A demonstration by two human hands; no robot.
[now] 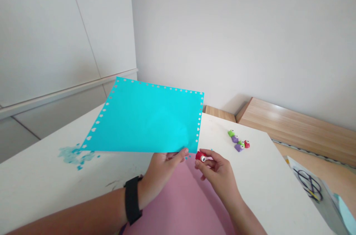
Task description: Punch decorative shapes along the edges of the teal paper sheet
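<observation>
Dozens of blue paper bits [69, 155] lie loose at the left of our smooth white worktop [41, 190]; being so light, they could scatter if our arm brushed them. Rightward, the turquoise sheet [155, 116] is raised above the worktop, thin and flat, three edges cut with hearts, stars and other small shapes. Our left hand [166, 171] pinches its near edge by the right corner; with support only there, it might sag or crease. Beside that corner is a small, glossy red punch [198, 156], gripped between the thumb and fingers of our right hand [218, 168]; we cannot tell whether paper sits inside it. A tilted punch could, we judge, tear the narrow margin. Further right, five rounded punches [238, 148] in green, purple and red lie bunched together.
</observation>
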